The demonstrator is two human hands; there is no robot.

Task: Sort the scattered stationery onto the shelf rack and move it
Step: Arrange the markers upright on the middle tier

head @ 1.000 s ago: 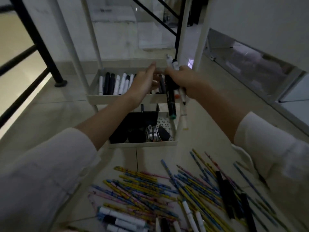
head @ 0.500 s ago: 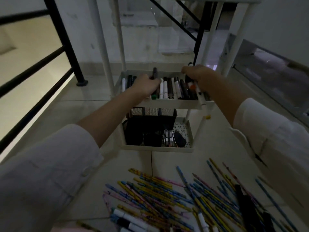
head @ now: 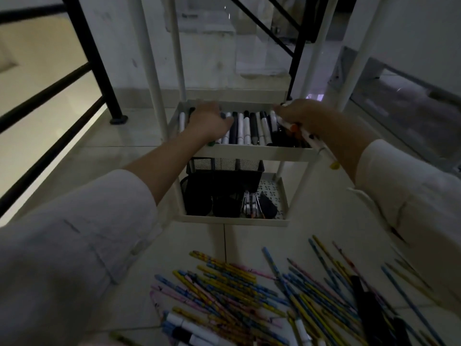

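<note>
Over the rack's upper tray (head: 249, 153), the right grip (head: 305, 116) curls round a few markers (head: 314, 142) slanting near-right past the rim — askew to the stored row (head: 243, 128), which runs near to far. The left grip (head: 209, 121) rests on the row's left end; whether it pinches one is unclear.

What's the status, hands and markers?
Left hand over shelf markers, grip unclear. Right hand grips spare markers past the shelf rim. Pencils unsorted on floor.
</note>
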